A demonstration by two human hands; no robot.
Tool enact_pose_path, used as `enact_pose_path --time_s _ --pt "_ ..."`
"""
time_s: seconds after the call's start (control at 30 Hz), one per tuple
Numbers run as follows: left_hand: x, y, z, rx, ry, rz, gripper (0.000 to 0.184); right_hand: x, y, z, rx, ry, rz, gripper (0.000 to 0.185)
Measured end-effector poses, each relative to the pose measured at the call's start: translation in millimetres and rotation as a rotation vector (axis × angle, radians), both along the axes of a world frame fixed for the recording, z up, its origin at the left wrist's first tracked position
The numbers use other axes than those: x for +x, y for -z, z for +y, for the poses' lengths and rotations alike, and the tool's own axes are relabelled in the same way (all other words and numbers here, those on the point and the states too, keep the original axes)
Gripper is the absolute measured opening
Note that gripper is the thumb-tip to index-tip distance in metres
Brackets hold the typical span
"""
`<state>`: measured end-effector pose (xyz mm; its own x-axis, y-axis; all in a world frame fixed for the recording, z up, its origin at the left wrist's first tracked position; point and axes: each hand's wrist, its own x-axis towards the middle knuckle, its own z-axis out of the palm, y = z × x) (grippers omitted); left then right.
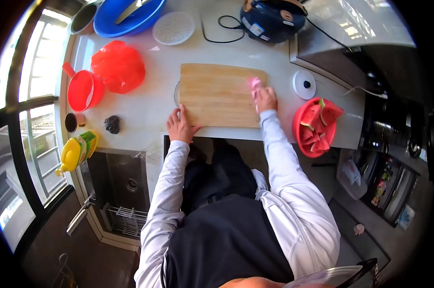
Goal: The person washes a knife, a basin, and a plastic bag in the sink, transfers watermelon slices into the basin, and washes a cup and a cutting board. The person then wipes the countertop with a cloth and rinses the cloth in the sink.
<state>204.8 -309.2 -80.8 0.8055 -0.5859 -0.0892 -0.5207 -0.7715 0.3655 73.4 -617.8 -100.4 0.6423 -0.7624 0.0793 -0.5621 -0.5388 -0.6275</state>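
A light wooden cutting board [219, 96] lies flat on the counter in front of me. My right hand [266, 99] is closed around a crumpled pink cloth [254, 84], which touches the board near its right edge. At the board's lower left corner rests my left hand [179, 126], its fingers stretched out and its thumb spread along the near edge. A curved clear rim [176, 95] pokes out from under the board's left side. To the right of my right hand stands a red bowl [297, 126] of cut watermelon wedges [317, 126].
Beside the bowl lies a white lid [304, 84]. A dark appliance [273, 21] with a cord stands at the back. On the left are a red plastic bag [118, 67], a red dipper [85, 91], a blue basin [112, 30], a yellow bottle [77, 150] and a sink [121, 177].
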Motion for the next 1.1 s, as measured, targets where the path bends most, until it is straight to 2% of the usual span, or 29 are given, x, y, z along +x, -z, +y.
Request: enact_pose_path --time_s 0.1,0.17,0.2,0.27,0.3,0.33,0.37,0.4,0.43,0.5,0.53,0.6,0.67,0.7,0.73,0.8,0.87,0.93,1.1 --pt "0 3 -2 0.012 0.009 -0.01 0.108 37 32 -6 -0.19 0.155 -0.014 0.006" --pt "-1 3 -1 0.022 0.016 -0.005 0.108 94 26 55 -0.199 -0.13 -0.047 0.008" --pt "0 8 2 0.045 0.038 -0.033 0.107 119 38 106 -0.71 -0.331 0.321 0.01" --pt "1 24 8 0.088 0.079 -0.089 0.107 84 37 192 -0.124 -0.416 -0.293 0.013" --pt "1 18 5 0.076 0.073 -0.088 0.106 71 13 195 0.025 -0.366 -0.317 0.012" --pt "0 7 1 0.064 0.065 -0.086 0.106 51 16 179 -0.023 -0.482 -0.116 0.01" --pt "-1 0 0 0.053 0.055 -0.084 0.106 32 9 157 -0.034 -0.45 -0.155 0.009" --pt "-2 0 2 0.056 0.06 -0.085 0.106 13 -12 129 0.124 -0.36 -0.13 0.01" --pt "-1 0 2 0.054 0.063 -0.088 0.106 3 -38 106 0.319 -0.147 -0.175 0.011" --pt "0 0 -1 0.053 0.063 -0.094 0.107 -39 -30 52 0.171 0.058 -0.089 0.012" --pt "0 0 -1 0.059 0.062 -0.093 0.107 -63 -1 35 -0.161 0.049 0.045 0.014" --pt "-1 1 0 0.062 0.061 -0.098 0.107 -51 13 55 -0.074 0.129 0.007 0.012" --pt "1 3 0 0.054 0.065 -0.111 0.106 -14 -11 101 0.006 -0.194 -0.343 0.011" --pt "1 2 -1 0.049 0.064 -0.112 0.106 3 -21 131 -0.161 -0.347 -0.438 0.008" --pt "1 1 -1 0.047 0.067 -0.11 0.106 -11 1 171 -0.095 -0.295 -0.143 0.008" --pt "2 -1 -1 0.042 0.071 -0.116 0.105 -35 9 159 0.033 -0.268 -0.077 0.008" --pt "1 -2 -1 0.041 0.081 -0.127 0.105 -67 -8 116 -0.019 -0.156 -0.012 0.013" --pt "1 -1 -4 0.036 0.067 -0.088 0.105 -95 -4 69 -0.059 0.109 0.226 0.012" --pt "1 2 -1 0.059 0.03 -0.044 0.103 -59 33 22 -0.171 0.336 0.078 0.021"
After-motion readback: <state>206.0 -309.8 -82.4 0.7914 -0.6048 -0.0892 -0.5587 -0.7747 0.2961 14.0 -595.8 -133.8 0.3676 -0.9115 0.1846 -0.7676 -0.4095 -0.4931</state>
